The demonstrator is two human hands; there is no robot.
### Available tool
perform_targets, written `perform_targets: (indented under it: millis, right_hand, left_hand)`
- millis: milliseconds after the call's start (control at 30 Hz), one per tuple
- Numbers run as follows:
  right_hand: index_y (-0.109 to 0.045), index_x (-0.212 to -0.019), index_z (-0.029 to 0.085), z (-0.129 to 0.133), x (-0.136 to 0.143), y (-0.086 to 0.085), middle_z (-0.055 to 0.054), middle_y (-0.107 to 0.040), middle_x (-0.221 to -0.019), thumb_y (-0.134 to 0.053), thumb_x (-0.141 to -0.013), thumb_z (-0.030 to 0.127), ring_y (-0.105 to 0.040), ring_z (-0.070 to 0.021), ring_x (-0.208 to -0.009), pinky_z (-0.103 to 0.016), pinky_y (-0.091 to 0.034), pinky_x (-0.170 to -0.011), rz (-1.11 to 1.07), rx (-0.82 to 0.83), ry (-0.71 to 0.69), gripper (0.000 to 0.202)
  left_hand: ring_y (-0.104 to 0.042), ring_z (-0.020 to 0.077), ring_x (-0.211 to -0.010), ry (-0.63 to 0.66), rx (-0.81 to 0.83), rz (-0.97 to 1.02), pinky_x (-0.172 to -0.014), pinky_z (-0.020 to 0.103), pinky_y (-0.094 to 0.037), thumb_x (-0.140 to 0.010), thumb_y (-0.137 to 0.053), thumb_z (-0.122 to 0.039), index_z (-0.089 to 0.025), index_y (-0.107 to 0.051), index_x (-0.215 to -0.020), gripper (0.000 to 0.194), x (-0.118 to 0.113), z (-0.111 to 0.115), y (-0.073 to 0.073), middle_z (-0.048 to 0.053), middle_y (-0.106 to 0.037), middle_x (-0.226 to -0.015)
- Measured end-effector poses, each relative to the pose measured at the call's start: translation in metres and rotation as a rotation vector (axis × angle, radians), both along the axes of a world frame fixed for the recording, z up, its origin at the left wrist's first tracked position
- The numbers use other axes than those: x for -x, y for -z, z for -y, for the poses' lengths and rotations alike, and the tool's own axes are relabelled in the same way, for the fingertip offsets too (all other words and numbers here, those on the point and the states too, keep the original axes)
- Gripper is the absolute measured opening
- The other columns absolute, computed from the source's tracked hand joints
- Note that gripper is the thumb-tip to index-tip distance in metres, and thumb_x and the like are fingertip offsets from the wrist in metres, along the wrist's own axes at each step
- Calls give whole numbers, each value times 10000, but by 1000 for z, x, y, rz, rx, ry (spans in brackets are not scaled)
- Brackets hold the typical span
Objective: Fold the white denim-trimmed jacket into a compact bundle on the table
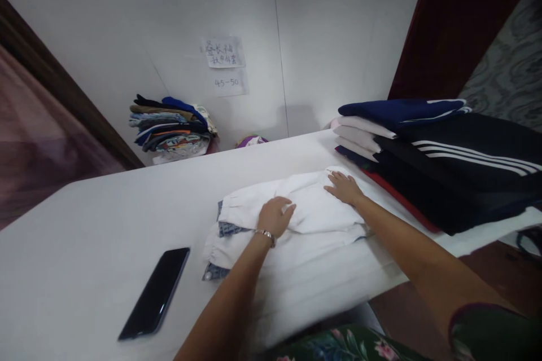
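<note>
A white garment [313, 211] lies folded in layers on the table, with gathered cuff-like ends at its left side. Blue denim edges [231, 229] peek out beneath those ends, one with a round button. My left hand [276, 217], a bracelet at its wrist, rests on the white cloth with thumb and forefinger apart and the other fingers partly hidden. Farther right, my right hand [344, 187] lies flat with fingers spread on the garment's upper right end. Neither hand visibly grips the fabric.
A black phone [154, 293] lies on the white table [93, 231] at left. Folded dark, pink and blue clothes [440, 163] are stacked at right. Beyond the far edge stands another clothes pile [173, 127]. Handwritten papers [224, 53] hang on the wall.
</note>
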State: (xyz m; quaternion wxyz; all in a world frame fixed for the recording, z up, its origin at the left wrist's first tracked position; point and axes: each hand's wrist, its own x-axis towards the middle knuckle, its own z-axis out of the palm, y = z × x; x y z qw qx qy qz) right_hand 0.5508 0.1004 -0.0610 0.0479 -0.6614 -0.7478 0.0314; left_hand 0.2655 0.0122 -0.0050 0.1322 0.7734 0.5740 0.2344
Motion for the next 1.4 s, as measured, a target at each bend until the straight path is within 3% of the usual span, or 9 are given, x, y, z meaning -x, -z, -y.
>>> perform_targets:
  millis: [133,233,300,400,500,800,1000,1167,1400]
  right_hand:
    - [-365,-1409,250,1,0,1,-75,-255,-1541,-307,-915,563,-185,-251,-1421,-520,-184,-1115,-3,-28,1,587]
    - [-362,-1415,240,0,0,0,-81,-237,-1546,-317,-915,565,-179,-259,-1422,-529,-182,-1112,-5,-4,8,598]
    - [-357,-1421,227,0,1,0,-83,-236,-1546,-319,-915,565,-181,-259,-1422,-531,-183,-1110,-9,9,7,609]
    - [-351,-1427,227,-1,1,-2,-76,-242,-1545,-322,-915,563,-191,-249,-1421,-521,-184,-1113,-13,16,2,614]
    - [-337,-1437,245,0,0,-2,-58,-233,-1549,-319,-916,558,-196,-233,-1421,-505,-185,-1120,-25,11,-1,609]
    - [-419,-1398,265,7,-4,-1,-39,-303,-1523,-330,-912,552,-243,-235,-1406,-467,-198,-1125,-114,-28,-25,571]
    - [-494,-1343,245,-8,-4,-18,-50,-449,-1437,-280,-940,519,-361,-194,-1348,-364,-288,-1100,-137,-39,-8,532]
    - [-347,-1439,242,-27,-1,-25,-65,-231,-1549,-291,-930,548,-148,-255,-1431,-509,-169,-1124,-129,-49,7,596]
    - [-299,-1459,271,-29,2,-2,-52,-201,-1559,-293,-913,577,-164,-261,-1427,-545,-180,-1110,-104,87,22,626]
  left_hand:
    - [-468,216,-1233,-17,-43,-113,-1041,345,-341,-891,-480,-439,-211,-591,-1191,392,-21,-47,-17,52,-560,-1321]
    - [-377,261,-1316,-40,61,-234,-1053,411,-314,-893,-450,-490,-187,-486,-1306,513,-39,-76,-15,103,-442,-1430]
    - [-434,274,-1268,-64,112,-290,-1030,428,-325,-901,-431,-479,-176,-495,-1284,492,-48,-86,-12,128,-511,-1360]
    - [-567,248,-1101,-60,105,-315,-979,394,-361,-932,-369,-428,-188,-582,-1137,381,-58,-89,-13,108,-659,-1116]
    - [-614,224,-1008,-68,104,-276,-877,340,-422,-943,-299,-477,-230,-598,-1080,411,-59,-89,-15,77,-688,-1017]
    - [-621,267,-1031,-275,277,-270,-823,371,-464,-919,-363,-466,-187,-598,-1083,399,-32,-102,28,156,-663,-1092]
    - [-523,266,-1179,-297,207,-250,-926,374,-421,-923,-341,-466,-185,-582,-1122,420,-33,-96,35,152,-583,-1239]
    - [-570,259,-1102,-318,226,-209,-876,371,-449,-894,-383,-498,-191,-591,-1090,419,-29,-98,37,136,-621,-1173]
    - [-609,245,-1047,-359,269,-142,-828,341,-471,-845,-439,-570,-229,-614,-1021,422,-25,-105,43,88,-667,-1118]
